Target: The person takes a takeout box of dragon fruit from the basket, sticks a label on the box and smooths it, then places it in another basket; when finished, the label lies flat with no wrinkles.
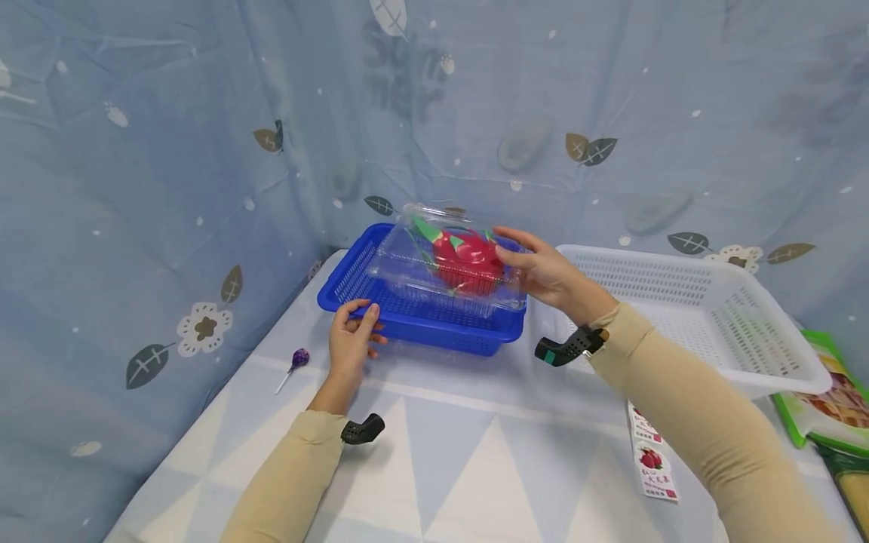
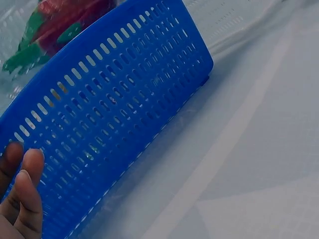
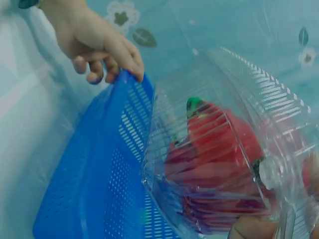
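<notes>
My left hand [image 1: 348, 347] pinches the near-left rim of a blue perforated plastic basket [image 1: 444, 336], thumb on top and fingers below. In the left wrist view its fingertips show beside the slotted basket wall [image 2: 124, 102]. My right hand [image 1: 553, 277] grips the right end of a clear plastic clamshell box [image 1: 400, 260], which is tilted over the basket. Inside the box lies a red dragon fruit [image 1: 468, 258] with green scales. The right wrist view shows the fruit [image 3: 219, 144] through the ribbed plastic; most of the right hand is cut off there.
A white perforated basket [image 1: 767, 309] stands to the right. Partly behind my right arm lie dragon fruit label stickers [image 1: 653, 469]. A purple-wrapped lollipop [image 1: 299, 358] lies left of the blue basket. At the right edge is a green printed bag [image 1: 824, 407]. A blue curtain [image 1: 475, 98] hangs behind.
</notes>
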### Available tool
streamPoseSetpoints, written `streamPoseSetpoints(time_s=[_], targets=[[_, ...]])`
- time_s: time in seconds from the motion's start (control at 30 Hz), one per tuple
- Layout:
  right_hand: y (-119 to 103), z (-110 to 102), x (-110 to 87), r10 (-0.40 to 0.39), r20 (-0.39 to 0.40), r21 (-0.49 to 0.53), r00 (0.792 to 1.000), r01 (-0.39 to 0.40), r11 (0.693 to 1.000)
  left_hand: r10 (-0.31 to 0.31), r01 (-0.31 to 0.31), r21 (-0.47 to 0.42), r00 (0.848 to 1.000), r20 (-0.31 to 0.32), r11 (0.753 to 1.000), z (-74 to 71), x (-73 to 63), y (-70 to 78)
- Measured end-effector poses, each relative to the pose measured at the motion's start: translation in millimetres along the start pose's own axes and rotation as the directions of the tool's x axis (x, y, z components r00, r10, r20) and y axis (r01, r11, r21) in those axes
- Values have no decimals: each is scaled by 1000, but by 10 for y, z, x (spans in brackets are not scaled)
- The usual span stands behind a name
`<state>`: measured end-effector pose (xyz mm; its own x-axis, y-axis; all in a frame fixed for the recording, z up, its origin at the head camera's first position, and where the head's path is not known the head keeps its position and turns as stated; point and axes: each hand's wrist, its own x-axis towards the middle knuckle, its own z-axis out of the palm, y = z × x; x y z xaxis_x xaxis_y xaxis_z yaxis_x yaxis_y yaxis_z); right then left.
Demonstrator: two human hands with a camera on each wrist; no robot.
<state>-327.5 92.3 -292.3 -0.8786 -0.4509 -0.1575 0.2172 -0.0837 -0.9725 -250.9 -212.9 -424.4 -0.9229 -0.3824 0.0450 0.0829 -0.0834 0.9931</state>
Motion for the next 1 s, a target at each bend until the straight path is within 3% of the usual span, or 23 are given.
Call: streamPoseSetpoints(time_s=[0.23,0.4,0.57,0.73,1.0], targets=[[-20,-82,-468,-3,-35,-34,999,2,999,45,-45,32,999,-19,998,15,-20,-5],[-22,-135,-761,-28,-17,-35,999,27,999,35,-34,41,999,-28,999,9,-27,-1],[20,-202,-1024,-42,-48,-30,998,40,999,37,-36,55,999,-17,998,11,-34,-4],[121,-265,-1229,-66,-50,-23,997,65,998,50,-48,76,999,-19,996,6,-46,-16],[389,-280,-1534,-47,-116,-129,992,32,991,41,-41,83,999,-5,996,-17,-24,-14]])
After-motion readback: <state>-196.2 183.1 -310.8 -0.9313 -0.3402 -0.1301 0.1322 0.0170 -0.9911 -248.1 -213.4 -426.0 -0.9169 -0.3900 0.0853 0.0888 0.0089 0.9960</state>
